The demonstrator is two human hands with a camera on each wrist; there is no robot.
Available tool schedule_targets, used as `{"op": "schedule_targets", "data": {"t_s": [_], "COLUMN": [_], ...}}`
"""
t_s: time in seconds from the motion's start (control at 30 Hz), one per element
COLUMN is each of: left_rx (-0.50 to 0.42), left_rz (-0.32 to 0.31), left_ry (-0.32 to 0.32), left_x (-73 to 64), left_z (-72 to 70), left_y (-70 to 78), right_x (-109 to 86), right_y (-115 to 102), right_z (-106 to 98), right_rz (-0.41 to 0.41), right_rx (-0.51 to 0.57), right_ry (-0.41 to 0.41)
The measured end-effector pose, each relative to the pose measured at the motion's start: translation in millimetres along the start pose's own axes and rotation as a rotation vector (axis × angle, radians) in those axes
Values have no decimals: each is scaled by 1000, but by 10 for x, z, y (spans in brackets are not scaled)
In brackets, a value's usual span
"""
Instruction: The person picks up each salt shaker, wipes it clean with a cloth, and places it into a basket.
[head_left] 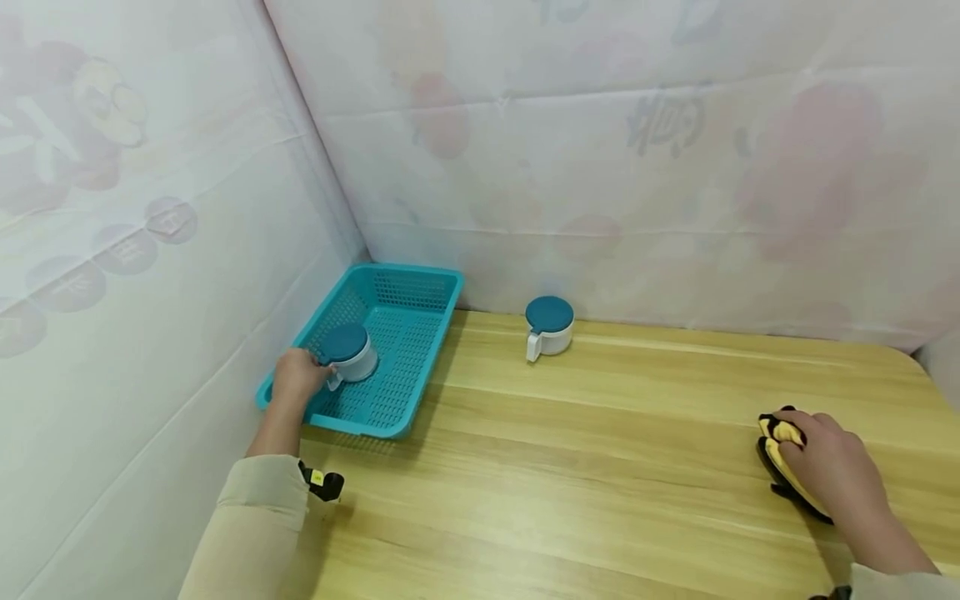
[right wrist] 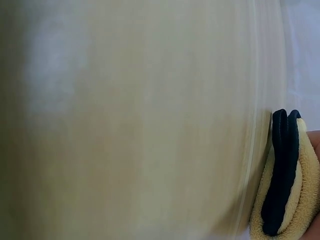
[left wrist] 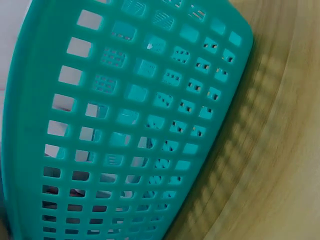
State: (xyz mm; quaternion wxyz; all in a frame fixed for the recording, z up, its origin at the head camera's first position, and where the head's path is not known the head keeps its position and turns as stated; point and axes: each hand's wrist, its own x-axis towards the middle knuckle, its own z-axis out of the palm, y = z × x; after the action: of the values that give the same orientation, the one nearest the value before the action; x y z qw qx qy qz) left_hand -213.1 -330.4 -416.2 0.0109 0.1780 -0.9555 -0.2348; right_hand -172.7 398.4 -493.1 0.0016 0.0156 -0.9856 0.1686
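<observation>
In the head view my left hand point(head_left: 297, 373) grips the handle of a white lidded pot point(head_left: 357, 363) with a blue lid. That pot sits inside a turquoise plastic basket point(head_left: 408, 333), near its left side. The left wrist view is filled by the perforated wall of the basket, which hides most of the hand and pot. Over at the right, my right hand point(head_left: 843, 471) holds a folded yellow cloth point(head_left: 789, 467) with black edging close over the table. The same cloth's fuzzy folds and dark trim show at the right wrist view's lower right edge.
A second white pot with a blue lid point(head_left: 550, 318) stands by the back wall, its handle toward me. The wooden table point(head_left: 570, 467) runs beneath everything. Printed pale curtains point(head_left: 600, 167) close off the back and left sides, with the basket against their corner.
</observation>
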Motion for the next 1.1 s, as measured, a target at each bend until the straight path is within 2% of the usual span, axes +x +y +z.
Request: {"op": "schedule_targets", "data": {"t_s": [0.1, 0.2, 0.27, 0.37, 0.43, 0.47, 0.53, 0.6, 0.63, 0.67, 0.73, 0.83, 0.93, 1.1], "left_rx": [29, 24, 7, -70, -119, -154, -218, -269, -310, -358, -457, -580, -651, -647], "left_rz": [2, 50, 112, 227, 362, 456, 617, 734, 754, 741, 643, 494, 395, 301], "left_ry": [-14, 30, 94, 170, 259, 307, 355, 366, 326, 269, 145, 34, 11, -6], "left_x": [-78, -208, -298, -451, -578, -641, -783, -911, -954, -984, -1003, -902, -727, -483], "left_z": [-96, -215, -292, -340, -281, -216, -36, 194, 314, 434, 671, 993, 1260, 1625], "left_y": [58, 215, 388, 723, 992, 1121, 1374, 1607, 1702, 1784, 1918, 2031, 2082, 2129], "right_x": [0, 13, 19, 12, 0, -9, -38, -80, -98, -120, -161, -214, -253, -283], "right_y": [-33, -67, -91, -112, -124, -125, -122, -118, -113, -110, -113, -143, -196, -291], "right_z": [10, 1, -9, -6, 6, 13, 27, 34, 37, 40, 48, 86, 125, 135], "right_rz": [-12, -27, -22, -15, -8, -8, -10, -8, -3, 2, 6, 11, 7, 19], "right_rx": [5, 12, 17, 24, 32, 36, 42, 45, 44, 46, 49, 59, 62, 55], "right_ry": [21, 39, 39, 45, 42, 40, 44, 53, 55, 58, 68, 85, 103, 106]}}
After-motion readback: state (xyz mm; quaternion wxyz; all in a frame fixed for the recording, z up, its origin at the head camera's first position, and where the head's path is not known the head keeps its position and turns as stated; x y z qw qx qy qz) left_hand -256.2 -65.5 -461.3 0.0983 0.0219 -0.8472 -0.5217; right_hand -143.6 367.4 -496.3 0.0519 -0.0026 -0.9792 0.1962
